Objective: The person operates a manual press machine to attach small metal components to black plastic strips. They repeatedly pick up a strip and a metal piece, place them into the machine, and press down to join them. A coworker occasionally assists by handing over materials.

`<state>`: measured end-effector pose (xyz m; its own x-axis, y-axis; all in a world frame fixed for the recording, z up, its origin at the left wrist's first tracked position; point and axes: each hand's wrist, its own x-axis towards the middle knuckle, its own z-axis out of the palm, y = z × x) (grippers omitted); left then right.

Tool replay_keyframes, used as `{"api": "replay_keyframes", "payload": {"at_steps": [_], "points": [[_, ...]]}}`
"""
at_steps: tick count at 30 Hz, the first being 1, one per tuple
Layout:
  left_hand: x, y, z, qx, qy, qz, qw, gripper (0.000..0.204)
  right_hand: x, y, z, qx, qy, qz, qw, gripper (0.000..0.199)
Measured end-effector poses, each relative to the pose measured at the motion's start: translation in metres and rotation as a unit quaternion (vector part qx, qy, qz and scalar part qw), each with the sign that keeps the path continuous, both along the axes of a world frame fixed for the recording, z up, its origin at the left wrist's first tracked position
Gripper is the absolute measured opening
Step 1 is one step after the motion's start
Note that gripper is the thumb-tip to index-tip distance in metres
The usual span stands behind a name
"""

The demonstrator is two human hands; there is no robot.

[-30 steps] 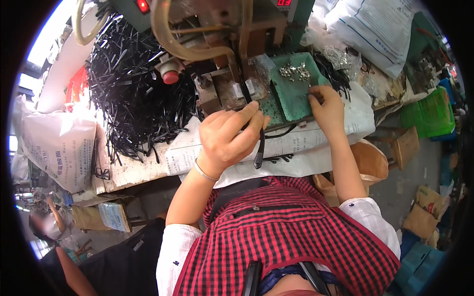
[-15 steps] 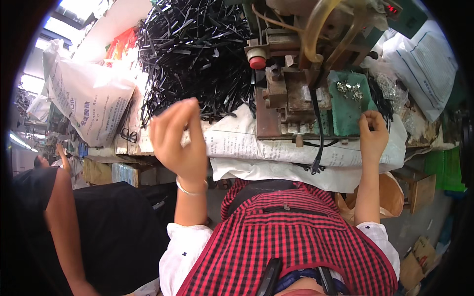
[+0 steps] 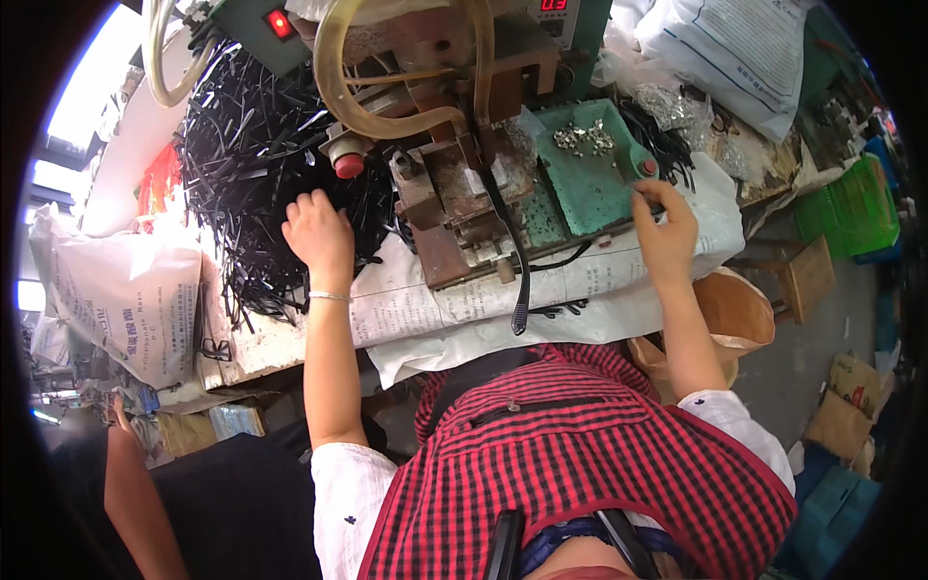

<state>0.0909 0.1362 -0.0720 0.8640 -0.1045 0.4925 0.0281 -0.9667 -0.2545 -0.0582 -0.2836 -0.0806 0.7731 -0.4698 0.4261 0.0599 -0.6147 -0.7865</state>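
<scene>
My left hand (image 3: 320, 234) reaches over the near edge of a pile of black eyeglass temples (image 3: 256, 145), fingers curled down and tips hidden. My right hand (image 3: 667, 232) is beside the near right corner of a green tray (image 3: 580, 198). Its thumb and forefinger are bent together, and whatever is between them is too small to make out. Small shiny metal parts (image 3: 586, 138) lie in the tray. Between my hands stands a bench machine (image 3: 459, 208), from which one black temple (image 3: 523, 290) sticks out toward me over the white sacking.
A red button (image 3: 349, 166) is on the machine's left and another red button (image 3: 649, 168) by the tray. Yellowish hoses (image 3: 333, 87) arch above. White sacks (image 3: 130, 300) stand left and back right. An open brown bag (image 3: 735, 309) is below right. Another person's arm (image 3: 140, 503) shows lower left.
The view has shifted. My left hand has gone from raised in front of the pile down onto it, its fingers curling. My right hand stays beside the tray with its fingers bent.
</scene>
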Motion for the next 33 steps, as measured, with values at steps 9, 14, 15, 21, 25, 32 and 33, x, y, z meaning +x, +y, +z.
{"api": "replay_keyframes", "payload": {"at_steps": [9,14,15,21,25,32,33], "points": [[-0.036,-0.008,0.042,-0.207,-0.065,-0.169,0.961,0.009,-0.021,-0.001,0.008,-0.031,-0.062,-0.005,0.998,0.013],[-0.043,-0.005,0.069,-0.536,0.023,-0.223,0.814,0.014,0.025,0.056,0.074,-0.008,-0.118,0.214,0.970,0.013],[-0.041,-0.003,0.065,-0.569,0.033,-0.239,0.786,0.014,0.040,0.068,0.084,0.006,-0.130,0.240,0.962,0.013],[-0.077,-0.015,0.028,-0.671,0.043,-0.262,0.692,0.013,0.068,0.125,0.064,0.191,-0.135,0.198,0.952,0.031],[-0.090,-0.029,0.045,-0.669,-0.016,-0.320,0.671,0.013,0.064,0.127,0.068,0.279,-0.114,0.223,0.927,0.044],[-0.138,-0.071,0.114,-0.253,-0.025,-0.514,0.820,0.016,0.060,0.136,0.083,0.357,-0.069,0.255,0.896,0.048],[-0.140,-0.080,0.114,-0.228,-0.033,-0.545,0.806,0.017,0.054,0.137,0.086,0.351,-0.069,0.249,0.900,0.050]]}}
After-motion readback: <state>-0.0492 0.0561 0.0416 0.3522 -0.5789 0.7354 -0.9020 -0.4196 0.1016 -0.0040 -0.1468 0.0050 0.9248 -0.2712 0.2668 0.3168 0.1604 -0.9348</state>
